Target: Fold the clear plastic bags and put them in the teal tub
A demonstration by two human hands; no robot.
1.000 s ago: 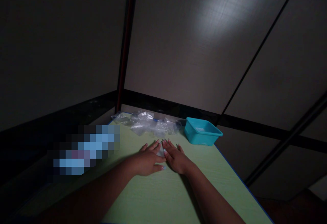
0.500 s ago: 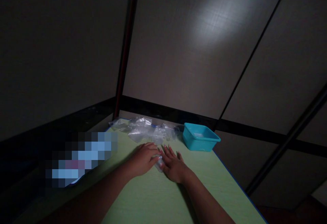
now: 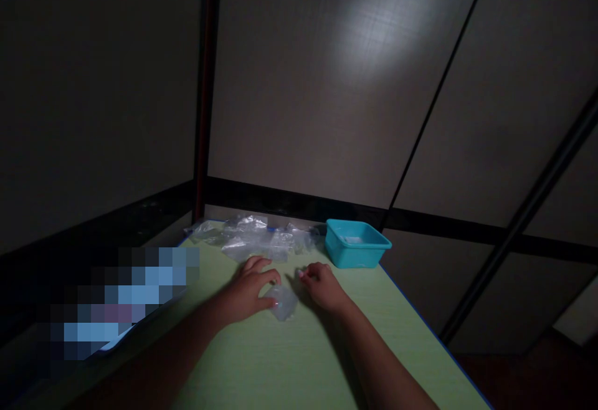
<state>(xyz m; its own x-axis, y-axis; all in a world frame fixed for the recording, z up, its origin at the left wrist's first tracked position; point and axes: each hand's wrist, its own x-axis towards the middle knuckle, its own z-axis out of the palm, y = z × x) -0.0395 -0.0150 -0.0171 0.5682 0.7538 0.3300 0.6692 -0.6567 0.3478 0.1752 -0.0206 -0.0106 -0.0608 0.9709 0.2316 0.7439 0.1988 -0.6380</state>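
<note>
A small clear plastic piece (image 3: 284, 302) lies on the green table (image 3: 261, 360), between my forearms. My left hand (image 3: 255, 288) is beside it, fingers curved and apart, with the thumb and a fingertip at its left edge. To the right, my right hand (image 3: 321, 284) is closed in a pinch on a small pale object (image 3: 299, 272), too small to make out. Crumpled clear plastic bags (image 3: 256, 238) lie beyond my hands. A teal basket (image 3: 357, 254) stands behind my right hand.
Dark panelled walls (image 3: 299, 117) rise behind the table's far end. A pixelated, light-blue thing (image 3: 144, 295) is at the left side. The table's blue right edge (image 3: 432, 331) runs down toward the lower right.
My hands have moved apart. My right hand has gone from spread fingers on the table to a pinch around a small pale object. The clear plastic between them now shows wider. The view has shifted slightly.
</note>
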